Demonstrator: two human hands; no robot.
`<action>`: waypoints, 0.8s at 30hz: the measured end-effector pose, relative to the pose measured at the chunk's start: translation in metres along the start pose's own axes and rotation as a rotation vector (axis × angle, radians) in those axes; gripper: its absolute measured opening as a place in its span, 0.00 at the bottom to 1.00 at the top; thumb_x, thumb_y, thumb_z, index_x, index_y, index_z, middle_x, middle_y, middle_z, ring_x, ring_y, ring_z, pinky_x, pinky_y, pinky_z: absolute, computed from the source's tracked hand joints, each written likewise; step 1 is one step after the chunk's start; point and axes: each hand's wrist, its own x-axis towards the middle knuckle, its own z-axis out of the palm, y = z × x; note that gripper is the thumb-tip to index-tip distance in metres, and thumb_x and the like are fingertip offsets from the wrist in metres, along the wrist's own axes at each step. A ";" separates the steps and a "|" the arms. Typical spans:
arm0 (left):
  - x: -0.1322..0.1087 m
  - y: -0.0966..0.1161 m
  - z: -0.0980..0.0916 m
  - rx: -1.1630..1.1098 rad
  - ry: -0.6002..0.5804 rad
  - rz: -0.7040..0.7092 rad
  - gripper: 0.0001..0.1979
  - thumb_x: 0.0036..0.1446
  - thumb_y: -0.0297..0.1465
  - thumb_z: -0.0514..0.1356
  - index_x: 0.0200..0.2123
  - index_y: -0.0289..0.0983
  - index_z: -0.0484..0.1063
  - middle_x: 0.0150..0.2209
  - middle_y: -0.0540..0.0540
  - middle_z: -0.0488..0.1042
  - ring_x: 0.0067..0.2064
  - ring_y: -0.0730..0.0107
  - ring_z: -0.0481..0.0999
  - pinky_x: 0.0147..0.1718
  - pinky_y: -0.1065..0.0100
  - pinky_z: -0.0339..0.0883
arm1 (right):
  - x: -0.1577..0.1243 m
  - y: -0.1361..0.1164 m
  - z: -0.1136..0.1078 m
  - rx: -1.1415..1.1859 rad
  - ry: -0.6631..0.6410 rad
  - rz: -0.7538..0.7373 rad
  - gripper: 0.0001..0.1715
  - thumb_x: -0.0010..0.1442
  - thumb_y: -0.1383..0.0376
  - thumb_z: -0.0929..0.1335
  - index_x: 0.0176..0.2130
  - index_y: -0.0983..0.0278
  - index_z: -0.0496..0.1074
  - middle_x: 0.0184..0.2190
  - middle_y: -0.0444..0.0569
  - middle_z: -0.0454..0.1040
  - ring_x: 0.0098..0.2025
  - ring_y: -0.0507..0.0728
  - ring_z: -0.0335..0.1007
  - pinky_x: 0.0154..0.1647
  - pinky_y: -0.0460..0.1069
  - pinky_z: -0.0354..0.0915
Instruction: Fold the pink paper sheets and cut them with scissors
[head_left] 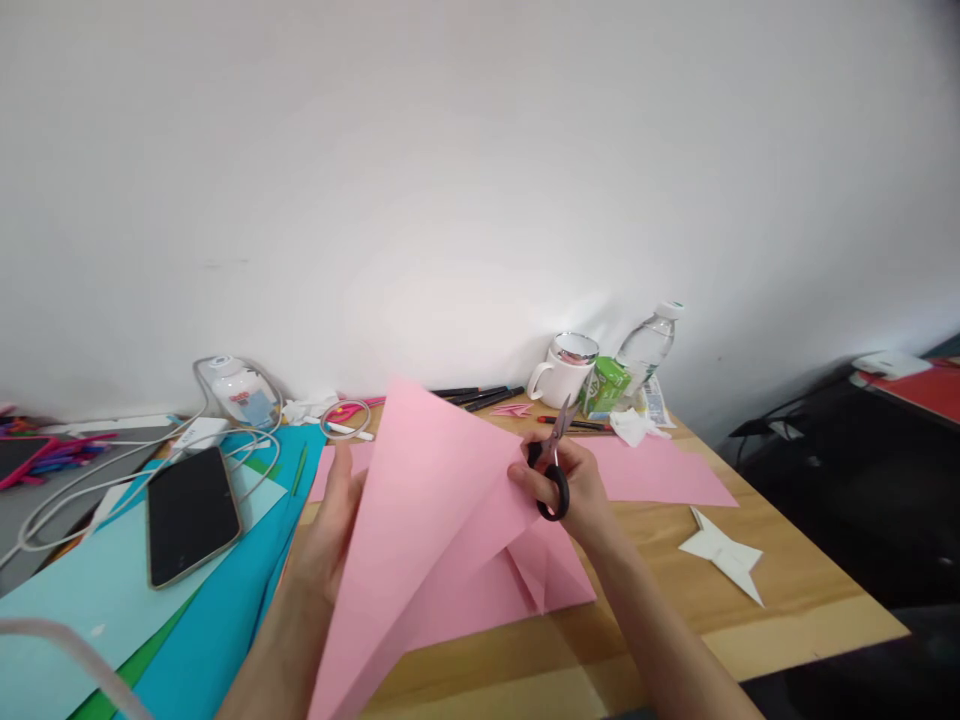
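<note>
A large sheet of pink paper (pixel 420 480), folded along a slanting crease, is held up above the table. My left hand (pixel 335 520) grips its left side, thumb in front of the edge and the other fingers hidden behind the sheet. At the upper right corner, my right hand (pixel 579 485) pinches the paper between thumb and fingers. That same hand carries small scissors (pixel 559 440) with black handles, their blades pointing up and away from the sheet. Beneath, a creased pink flap (pixel 544 565) rests near the tabletop; whether it belongs to the held sheet I cannot tell.
A white paper star (pixel 724 553) lies on the wooden table (pixel 810 610) at right. Behind stand a white mug (pixel 564 372), green box (pixel 606 388) and water bottle (pixel 649 345). Leftward are a phone (pixel 193 515), cables, a white bottle (pixel 244 392) and blue sheets (pixel 217 600).
</note>
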 end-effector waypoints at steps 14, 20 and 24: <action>0.000 0.004 0.001 -0.505 -0.025 -0.344 0.25 0.49 0.27 0.66 0.52 0.37 0.69 0.44 0.41 0.78 0.40 0.58 0.79 0.40 0.62 0.75 | 0.010 -0.001 -0.010 0.035 -0.165 0.283 0.16 0.39 0.60 0.77 0.23 0.66 0.70 0.18 0.40 0.68 0.21 0.49 0.60 0.23 0.45 0.55; 0.003 0.000 0.003 -0.477 0.024 -0.286 0.08 0.48 0.28 0.67 0.33 0.32 0.73 0.42 0.41 0.78 0.46 0.59 0.77 0.44 0.63 0.73 | 0.013 -0.001 -0.009 0.040 0.211 0.196 0.23 0.38 0.61 0.77 0.34 0.64 0.71 0.21 0.39 0.68 0.23 0.49 0.61 0.23 0.45 0.56; 0.004 -0.002 0.005 -0.522 0.017 -0.237 0.05 0.51 0.29 0.65 0.31 0.33 0.73 0.41 0.43 0.79 0.46 0.61 0.77 0.45 0.65 0.73 | 0.003 0.005 -0.005 0.106 0.105 0.302 0.23 0.43 0.58 0.75 0.38 0.65 0.72 0.22 0.39 0.66 0.23 0.49 0.61 0.25 0.46 0.59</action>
